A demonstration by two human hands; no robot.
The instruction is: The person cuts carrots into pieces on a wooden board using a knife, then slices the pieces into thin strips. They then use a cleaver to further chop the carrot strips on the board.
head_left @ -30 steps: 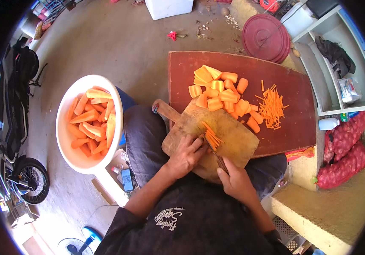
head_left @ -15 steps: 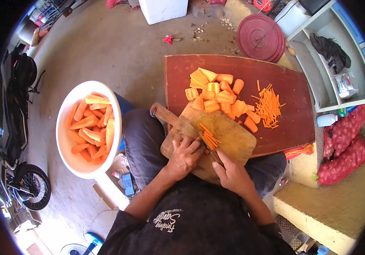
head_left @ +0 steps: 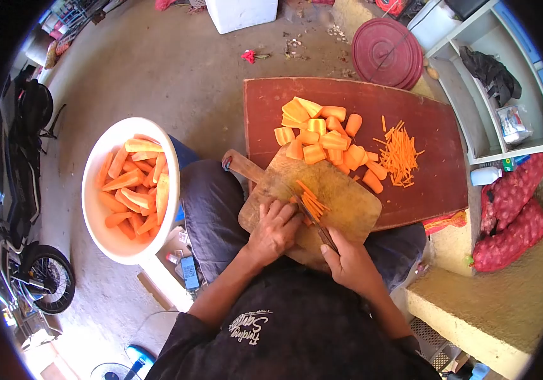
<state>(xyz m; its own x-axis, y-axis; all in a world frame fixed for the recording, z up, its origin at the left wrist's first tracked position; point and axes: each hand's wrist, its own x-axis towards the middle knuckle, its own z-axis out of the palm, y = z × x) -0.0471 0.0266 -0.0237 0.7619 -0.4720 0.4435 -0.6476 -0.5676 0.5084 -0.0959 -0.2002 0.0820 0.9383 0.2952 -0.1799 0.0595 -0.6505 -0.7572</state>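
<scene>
A wooden cutting board (head_left: 341,202) with a handle lies across my lap, overlapping the red tabletop. My right hand (head_left: 349,258) is closed around the handle of a knife (head_left: 326,237), its blade slanting up and left beside my left fingers. My left hand (head_left: 274,233) presses down on the board with curled fingers, steadying a carrot piece (head_left: 307,220) mostly hidden under the fingertips and blade. Thin carrot sticks (head_left: 312,201) lie just beyond the blade. On the tabletop sit several peeled carrot chunks (head_left: 333,140) and a pile of carrot strips (head_left: 400,156).
To my left stands a white bucket (head_left: 92,221) of peeled carrots. The red tabletop (head_left: 430,196) extends ahead. At right are a shelf unit (head_left: 540,120), red mesh sacks (head_left: 513,239) and a yellow ledge (head_left: 474,304). A phone (head_left: 189,273) lies near my left leg; a motorcycle (head_left: 28,190) stands far left.
The knife has shifted slightly, showing more blade beside the left fingers. The cut sticks have moved a little on the board. The left hand stays almost in place.
</scene>
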